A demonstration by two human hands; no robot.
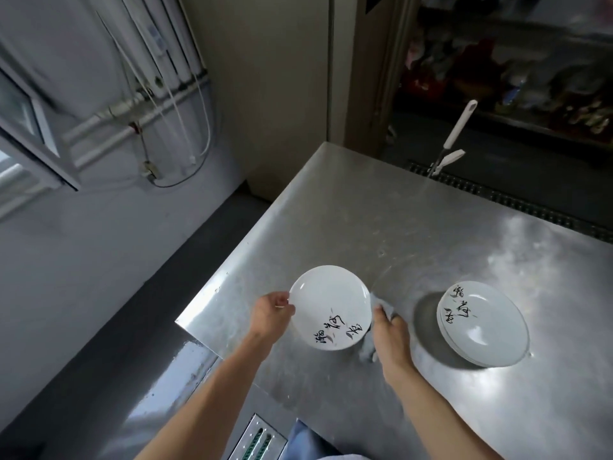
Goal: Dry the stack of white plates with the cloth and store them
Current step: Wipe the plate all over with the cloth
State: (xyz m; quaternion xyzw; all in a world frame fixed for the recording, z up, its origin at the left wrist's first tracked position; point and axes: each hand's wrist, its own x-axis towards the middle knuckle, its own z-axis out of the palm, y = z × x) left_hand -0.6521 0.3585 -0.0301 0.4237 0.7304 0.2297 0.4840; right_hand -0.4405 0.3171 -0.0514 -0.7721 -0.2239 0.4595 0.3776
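Head view, steel table (365,210) seen from above. Left hand (270,313) pinches the left rim of a single white plate (326,300), thumb on the upper face, fingers curled under the edge. The plate is lifted off the table near its front left corner and tilted a bit, face up toward the camera, with black brush characters along its near side. Right hand (391,333) is at the plate's right edge, fingers curled round a pale grey cloth (367,352). The cloth is bunched, showing both above the knuckles and hanging below the hand, and touches the plate rim. How much of it lies under the plate cannot be told. Both forearms are bare. The stack of white plates (484,327) sits on the table to the right of the right hand, apart from it, top plate face up with the same kind of black characters on its far side. Several rims show at the stack's left edge, exact count unclear. A white-handled tool (459,124) stands tilted at the table's far edge. A dark floor grate (514,199) runs behind the table. White pipes (132,107) and loose cables are on the wall at left, with a window frame (30,127) beside them. Blue fabric (305,439) shows at the bottom edge.
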